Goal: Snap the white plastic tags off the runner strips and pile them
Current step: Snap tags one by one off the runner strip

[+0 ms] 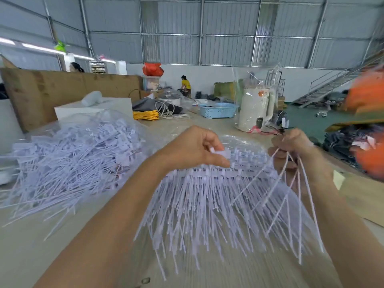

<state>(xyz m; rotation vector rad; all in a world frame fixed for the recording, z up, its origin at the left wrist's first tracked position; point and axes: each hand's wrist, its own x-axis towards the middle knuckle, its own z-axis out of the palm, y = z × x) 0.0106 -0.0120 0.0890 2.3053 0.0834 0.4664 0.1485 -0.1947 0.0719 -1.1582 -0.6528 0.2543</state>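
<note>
Forearms enter from 6 o'clock over the pale surface (62, 235). At centre, runner strips (207, 194) fan white stems toward the camera. Left hand (195, 148) pinches one white tag (223, 153) at the strips' upper edge; right hand (297, 150), at 2 o'clock, grips a bunch of loose tags by their stems. Pile of tags (68, 154) lies at 9 o'clock on clear plastic. Behind: a wrapped white kettle (256, 109), blue basket (218, 110), cardboard wall (62, 90), corrugated metal hall. Motion blur smears the stems; an orange shape at 3 o'clock is cut off.
</note>
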